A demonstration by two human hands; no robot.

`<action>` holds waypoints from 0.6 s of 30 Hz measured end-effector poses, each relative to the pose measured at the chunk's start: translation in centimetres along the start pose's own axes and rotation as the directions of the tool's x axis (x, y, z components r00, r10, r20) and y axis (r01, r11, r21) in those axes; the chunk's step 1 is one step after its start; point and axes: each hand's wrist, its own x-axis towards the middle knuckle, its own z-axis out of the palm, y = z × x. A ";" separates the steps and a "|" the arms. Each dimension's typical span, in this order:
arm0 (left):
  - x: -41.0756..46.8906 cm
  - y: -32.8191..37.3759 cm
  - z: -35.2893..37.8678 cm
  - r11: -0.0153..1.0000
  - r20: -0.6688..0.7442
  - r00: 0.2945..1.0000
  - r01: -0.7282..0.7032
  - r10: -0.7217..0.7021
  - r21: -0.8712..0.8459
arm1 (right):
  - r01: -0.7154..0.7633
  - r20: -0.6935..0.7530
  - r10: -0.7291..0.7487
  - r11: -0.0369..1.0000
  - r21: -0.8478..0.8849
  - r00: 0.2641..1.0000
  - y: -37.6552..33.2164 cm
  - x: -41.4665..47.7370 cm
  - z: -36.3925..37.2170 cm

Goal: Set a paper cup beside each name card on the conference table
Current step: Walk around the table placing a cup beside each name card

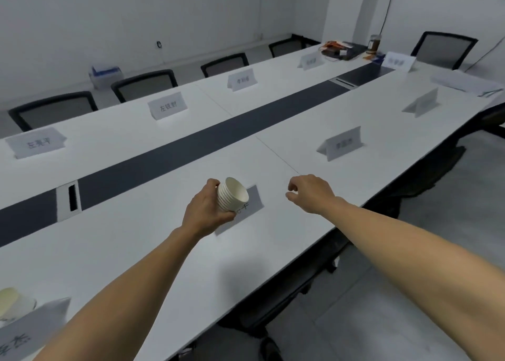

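The left hand [205,210] grips a nested stack of paper cups [232,194] tilted on its side over a name card [247,210] on the worktop [136,251] — the right hand [311,194] hovers just beside, fingers loosely curled, holding nothing.

Left grip [207,210] and right grip [311,194] bare, forearms [131,276] apparently too.

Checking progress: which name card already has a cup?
The name card in the bottom-left corner: a paper cup sits beside it; the others show none.
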 end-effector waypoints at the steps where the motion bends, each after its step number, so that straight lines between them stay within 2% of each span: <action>1: 1.2 0.0 -0.1 1.000 -0.003 1.000 0.002 -0.002 0.003 | 0.009 0.005 -0.009 1.000 0.004 1.000 0.1 1.7 -0.5; 3: 3.4 -0.2 -0.8 1.000 -0.012 1.000 0.028 -0.028 -0.006 | 0.020 -0.030 -0.018 0.998 0.065 0.999 -0.4 5.3 -1.3; 5: 4.7 -0.3 -1.1 0.998 0.000 0.999 0.048 -0.048 -0.031 | 0.030 -0.024 -0.026 0.980 0.196 0.999 -1.3 7.5 -2.2; 6: 6.9 -1.9 -1.5 0.989 -0.046 0.989 0.140 -0.142 -0.046 | 0.085 0.024 -0.095 0.959 0.271 0.995 -3.3 12.3 -2.2; 7: 7.0 -1.9 -1.4 0.986 -0.048 0.986 0.158 -0.161 -0.050 | 0.086 0.050 -0.109 0.938 0.335 0.993 -4.0 13.4 -1.8; 9: 7.0 -2.2 -1.0 0.982 -0.033 0.983 0.181 -0.183 -0.062 | 0.061 0.136 -0.139 0.884 0.463 0.981 -5.7 14.8 -1.2; 12: 7.2 -1.8 -0.6 0.985 -0.032 0.986 0.164 -0.166 -0.062 | 0.007 0.190 -0.146 0.809 0.588 0.971 -6.6 15.5 -0.8; 15: 7.6 -1.9 -0.5 0.984 -0.041 0.985 0.165 -0.168 -0.069 | 0.000 0.231 -0.201 0.753 0.659 0.952 -7.7 16.4 -0.4; 18: 8.2 -2.1 -0.6 0.964 -0.079 0.962 0.257 -0.262 -0.074 | 0.030 0.307 -0.314 0.742 0.670 0.898 -9.6 19.0 0.0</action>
